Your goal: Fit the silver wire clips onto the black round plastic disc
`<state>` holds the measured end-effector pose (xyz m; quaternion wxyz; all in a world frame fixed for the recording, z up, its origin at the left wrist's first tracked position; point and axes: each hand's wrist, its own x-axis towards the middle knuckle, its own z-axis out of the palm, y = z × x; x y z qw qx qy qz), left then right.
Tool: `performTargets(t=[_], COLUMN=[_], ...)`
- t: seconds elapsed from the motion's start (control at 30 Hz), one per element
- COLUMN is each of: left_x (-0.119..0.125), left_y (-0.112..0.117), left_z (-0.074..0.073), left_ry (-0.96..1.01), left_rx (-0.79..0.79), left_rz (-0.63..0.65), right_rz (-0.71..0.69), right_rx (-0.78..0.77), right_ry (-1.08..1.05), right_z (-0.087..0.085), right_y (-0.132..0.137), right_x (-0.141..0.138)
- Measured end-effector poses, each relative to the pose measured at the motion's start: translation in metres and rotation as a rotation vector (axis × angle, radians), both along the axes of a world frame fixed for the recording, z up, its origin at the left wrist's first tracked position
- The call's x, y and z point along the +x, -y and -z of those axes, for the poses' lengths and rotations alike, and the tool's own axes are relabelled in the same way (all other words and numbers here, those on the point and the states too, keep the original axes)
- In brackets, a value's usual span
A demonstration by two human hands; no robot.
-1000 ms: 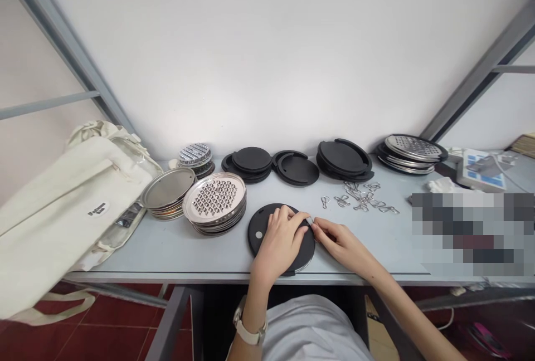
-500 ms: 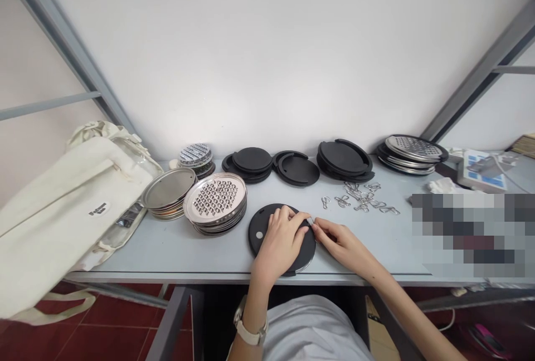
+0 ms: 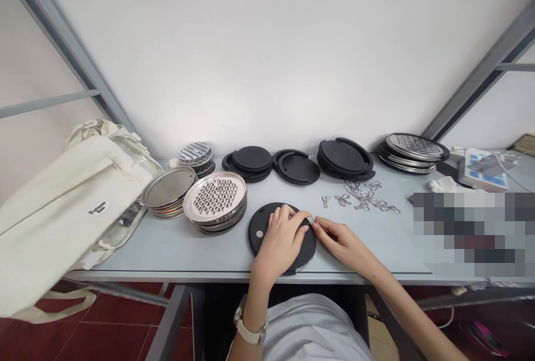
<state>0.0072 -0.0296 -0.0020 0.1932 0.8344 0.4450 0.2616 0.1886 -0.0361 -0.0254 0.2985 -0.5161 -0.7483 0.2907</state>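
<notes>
A black round plate lies flat near the table's front edge, with a small pale dot on its left side and a thin shiny rim at lower right. My left hand rests over it, fingers bent toward its far edge, holding it against the table. Its index finger and thumb reach the plate's right side. There a small silver metal piece shows at the rim, and my right hand pinches it between thumb and fingertips. Its exact kind is hard to make out.
Beyond my hands lie loose wire clips. Grater discs and plain metal discs are stacked at left. Black round parts line the wall, with a grater stack at right. A cream bag leans on the left edge.
The silver piece at the plate's rim shows slightly more between my hands. Both hands stay in nearly the same place.
</notes>
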Motion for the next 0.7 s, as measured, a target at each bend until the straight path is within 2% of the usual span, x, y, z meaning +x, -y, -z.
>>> performTargets(t=[0.7], left_x=[-0.0014], left_y=[-0.0010], left_z=[0.0017], left_ry=[0.019], left_rx=[-0.017], left_rz=[0.002], right_rz=[0.001], right_rx=[0.012], right_ry=[0.022], right_z=[-0.0019], right_y=[-0.0002], right_x=[0.0005])
